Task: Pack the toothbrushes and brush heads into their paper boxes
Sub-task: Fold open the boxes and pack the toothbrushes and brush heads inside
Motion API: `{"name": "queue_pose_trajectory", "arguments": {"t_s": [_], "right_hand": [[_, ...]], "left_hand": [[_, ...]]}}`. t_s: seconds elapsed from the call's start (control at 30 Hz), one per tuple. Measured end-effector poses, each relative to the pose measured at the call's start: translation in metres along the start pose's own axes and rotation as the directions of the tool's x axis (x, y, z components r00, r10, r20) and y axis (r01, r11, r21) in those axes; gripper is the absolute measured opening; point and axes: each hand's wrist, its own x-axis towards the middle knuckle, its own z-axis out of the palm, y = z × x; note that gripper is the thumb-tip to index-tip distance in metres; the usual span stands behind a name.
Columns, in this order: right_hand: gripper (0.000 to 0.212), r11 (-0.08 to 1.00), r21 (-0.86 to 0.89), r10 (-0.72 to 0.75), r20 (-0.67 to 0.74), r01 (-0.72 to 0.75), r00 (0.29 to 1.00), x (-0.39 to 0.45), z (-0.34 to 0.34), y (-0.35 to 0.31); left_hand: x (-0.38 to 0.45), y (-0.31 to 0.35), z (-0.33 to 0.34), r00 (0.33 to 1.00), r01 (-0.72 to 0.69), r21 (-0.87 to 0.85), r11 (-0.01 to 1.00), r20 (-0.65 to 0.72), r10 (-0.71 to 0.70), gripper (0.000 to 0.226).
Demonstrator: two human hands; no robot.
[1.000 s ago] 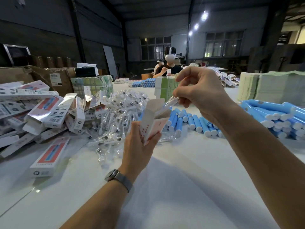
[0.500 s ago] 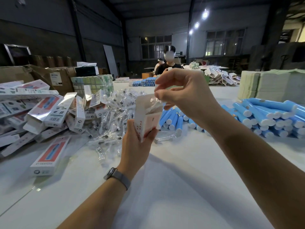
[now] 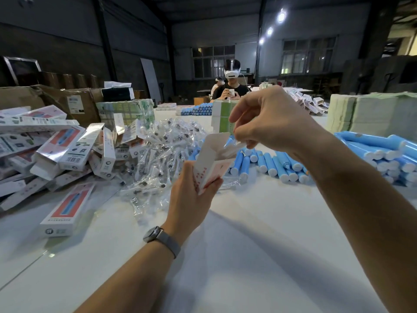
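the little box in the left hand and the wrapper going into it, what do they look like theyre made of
Box: thin paperboard by the look, white matte inside, printed red outside; its open flaps hold creased folds.

Wrapper, pinched by the right hand: probably clear glossy plastic film; it is see-through and catches glints, like the heap of wrapped brush heads behind.

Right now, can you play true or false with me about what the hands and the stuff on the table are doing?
1. The left hand holds a small paper box with its top flap open. True.
2. The right hand lies flat on the table. False: it is raised over the box's open top, pinching a clear-wrapped item.
3. The blue toothbrush handles lie on the table behind the box. True.
4. The wristwatch is on the right wrist. False: it is on the left wrist.
5. The finished boxes sit stacked neatly. False: they lie in a jumbled heap.
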Motion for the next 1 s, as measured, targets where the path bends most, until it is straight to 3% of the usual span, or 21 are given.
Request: {"name": "queue_pose_trajectory", "arguments": {"t_s": [0.17, 0.37, 0.53, 0.63, 0.83, 1.0], "right_hand": [[0.018, 0.987, -0.14, -0.093, -0.132, 0.074, 0.987, 0.0, 0.026, 0.012], [0.033, 0.978, -0.081, -0.204, -0.17, 0.192, 0.964, 0.0, 0.047, 0.025], [0.048, 0.995, 0.088, 0.062, -0.071, -0.055, 0.996, 0.005, 0.044, 0.029], [0.039, 0.957, 0.195, 0.202, 0.079, -0.214, 0.976, 0.006, 0.042, 0.027], [0.034, 0.909, 0.201, 0.311, 0.257, -0.365, 0.915, 0.004, 0.031, 0.024], [0.04, 0.814, 0.459, 0.277, 0.232, -0.356, 0.932, 0.001, 0.033, 0.02]], "left_hand": [[0.0, 0.0, 0.0, 0.998, 0.057, -0.044, 0.997, -0.02, -0.058, 0.038], [0.0, 0.01, 0.004, 0.999, 0.051, -0.077, 0.996, -0.004, -0.051, 0.036], [0.001, 0.018, 0.001, 0.998, 0.066, -0.138, 0.988, 0.023, -0.064, 0.036], [0.0, 0.02, -0.002, 0.997, 0.069, -0.156, 0.985, 0.05, -0.062, 0.039], [-0.002, 0.028, -0.006, 0.995, -0.006, -0.171, 0.985, 0.097, 0.022, 0.031], [-0.001, 0.041, -0.002, 0.993, -0.048, -0.349, 0.936, 0.084, 0.082, 0.051]]}}
